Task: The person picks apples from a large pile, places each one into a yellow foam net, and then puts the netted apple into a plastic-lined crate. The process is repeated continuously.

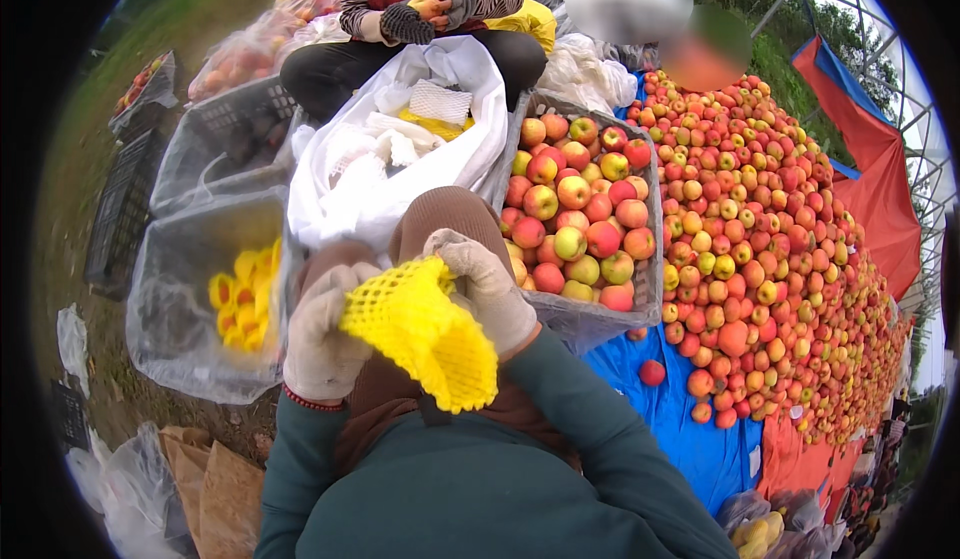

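Both hands are busy in front of the seated person's lap, gloved in pale, soiled fabric. The left hand point(325, 334) pinches one edge of a yellow foam net sleeve point(425, 344), and the right hand point(485, 284) grips its upper rim, so the sleeve hangs between them over the brown-trousered knees, its mesh spread and its lower end flaring toward the belly. (A red beaded bracelet point(312, 399) peeks out at the left wrist.)

Just beyond the knees sits a white sack point(330, 194) with pale foam netting point(440, 102) in its mouth. To the right of it, a plastic-lined crate point(590, 325) is heaped with red and yellow apples; to the left, a clear-lined crate point(165, 344) holds fruit in yellow sleeves point(250, 294).

Across the sack another person sits cross-legged in striped sleeves, dark-gloved hands point(408, 25) closed around an apple point(428, 8). Off to the right spreads a great pile of apples point(760, 249), with one red apple point(652, 373) lying apart on the blue tarp point(630, 404). Brown paper point(230, 499) lies at the lower left.
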`<state>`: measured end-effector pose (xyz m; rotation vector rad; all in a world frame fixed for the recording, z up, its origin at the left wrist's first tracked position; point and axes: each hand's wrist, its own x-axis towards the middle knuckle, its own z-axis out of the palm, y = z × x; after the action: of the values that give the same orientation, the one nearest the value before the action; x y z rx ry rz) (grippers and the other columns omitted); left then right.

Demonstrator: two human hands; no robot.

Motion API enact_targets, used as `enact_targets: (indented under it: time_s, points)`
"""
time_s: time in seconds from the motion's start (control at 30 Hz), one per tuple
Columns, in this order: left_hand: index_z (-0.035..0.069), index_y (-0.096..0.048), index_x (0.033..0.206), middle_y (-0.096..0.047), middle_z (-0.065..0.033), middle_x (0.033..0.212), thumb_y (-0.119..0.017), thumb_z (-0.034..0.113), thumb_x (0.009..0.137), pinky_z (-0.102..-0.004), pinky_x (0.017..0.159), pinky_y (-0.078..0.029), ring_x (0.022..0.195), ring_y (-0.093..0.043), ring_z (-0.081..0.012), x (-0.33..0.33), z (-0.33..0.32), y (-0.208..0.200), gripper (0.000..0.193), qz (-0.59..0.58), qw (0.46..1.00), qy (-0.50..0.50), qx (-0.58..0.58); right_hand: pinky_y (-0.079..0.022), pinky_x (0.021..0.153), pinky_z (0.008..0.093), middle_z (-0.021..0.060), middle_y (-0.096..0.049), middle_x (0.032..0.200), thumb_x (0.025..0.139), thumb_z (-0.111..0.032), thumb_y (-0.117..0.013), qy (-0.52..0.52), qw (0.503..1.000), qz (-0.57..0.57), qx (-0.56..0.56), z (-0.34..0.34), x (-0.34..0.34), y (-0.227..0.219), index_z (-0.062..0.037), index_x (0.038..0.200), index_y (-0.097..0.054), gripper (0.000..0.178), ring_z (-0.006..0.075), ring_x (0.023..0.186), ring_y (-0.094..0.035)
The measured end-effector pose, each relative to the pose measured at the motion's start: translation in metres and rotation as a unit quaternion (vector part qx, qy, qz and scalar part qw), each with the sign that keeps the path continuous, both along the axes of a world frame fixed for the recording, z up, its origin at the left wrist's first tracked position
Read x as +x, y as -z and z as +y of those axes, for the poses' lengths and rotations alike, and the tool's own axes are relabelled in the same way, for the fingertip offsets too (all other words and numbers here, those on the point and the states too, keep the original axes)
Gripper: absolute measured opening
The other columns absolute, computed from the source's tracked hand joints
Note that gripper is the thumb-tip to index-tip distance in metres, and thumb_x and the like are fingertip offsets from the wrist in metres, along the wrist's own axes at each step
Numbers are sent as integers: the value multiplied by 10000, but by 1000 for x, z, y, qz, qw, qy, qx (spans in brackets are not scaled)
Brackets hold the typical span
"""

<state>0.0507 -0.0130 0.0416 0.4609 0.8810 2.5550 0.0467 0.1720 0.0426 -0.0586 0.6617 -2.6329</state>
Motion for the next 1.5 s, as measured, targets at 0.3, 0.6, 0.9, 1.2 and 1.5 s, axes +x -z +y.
enact_targets:
  time_s: [0.3, 0.6, 0.9, 1.2, 1.5]
  points:
    - [-101, -368, 1304, -511, -175, 1279, -764, 122, 680, -345, 976, -408, 1133, -534, -233, 30, 17, 9, 772, -208, 943, 252, 58, -462, 612, 234, 0, -554, 794, 876, -123, -542, -59, 997, -42, 18, 7, -5, -4, -72, 955, -539, 94, 84, 706, -550]
    - [-2, -410, 1308, -467, -197, 1309, -663, 351, 812, -472, 991, -403, 1186, -485, -346, 12, 23, 5, 659, -30, 973, 173, 152, -500, 710, 264, 76, -624, 888, 893, -118, -564, -175, 979, -91, 45, 5, -4, 8, -4, 1005, -555, 160, 143, 798, -608]
    - [-36, -298, 1376, -381, -150, 1402, -636, 57, 816, -393, 1059, -290, 1281, -378, -271, 25, 36, 3, 660, -105, 881, 412, 208, -488, 800, 348, 138, -586, 1030, 788, -235, -601, 83, 389, 260, 880, 164, -87, 65, -48, 1125, -567, 388, 274, 958, -591]
    - [-20, -417, 1313, -510, -135, 1295, -633, 219, 850, -365, 997, -365, 1201, -475, -229, 17, 23, 1, 564, 9, 917, 390, 81, -457, 854, 411, 134, -561, 1110, 689, -287, -653, -27, 340, 219, 914, 197, -76, 112, -118, 1150, -562, 499, 328, 1004, -558]
    - [38, -327, 1372, -449, -133, 1332, -638, 337, 819, -406, 1025, -359, 1214, -455, -260, -8, 16, 0, 701, -100, 993, -24, 50, -400, 976, 385, 187, -447, 1275, 810, -372, -620, 311, 819, 265, 403, 63, -5, -20, 40, 1291, -390, 674, 281, 1177, -462]
